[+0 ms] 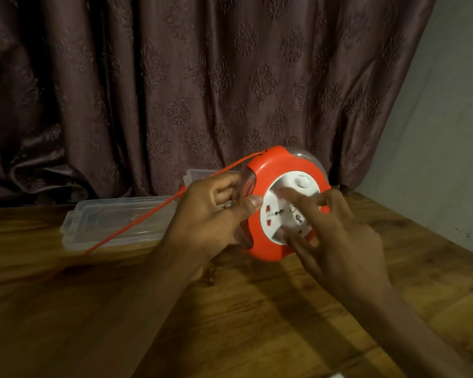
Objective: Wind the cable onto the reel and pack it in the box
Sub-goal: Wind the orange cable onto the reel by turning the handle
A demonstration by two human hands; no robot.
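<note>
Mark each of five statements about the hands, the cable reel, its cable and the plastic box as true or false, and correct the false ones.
1. The left hand grips the side of the orange cable reel. True.
2. The orange cable is fully wound in. False: a length runs out from the reel's top, to the left across the clear plastic lid.
3. The right hand rests flat on the wooden table. False: its fingers are on the reel's white socket face.
4. The reel sits inside the clear plastic box. False: it is held in front of the box.
5. A patterned curtain hangs behind the table. True.
</note>
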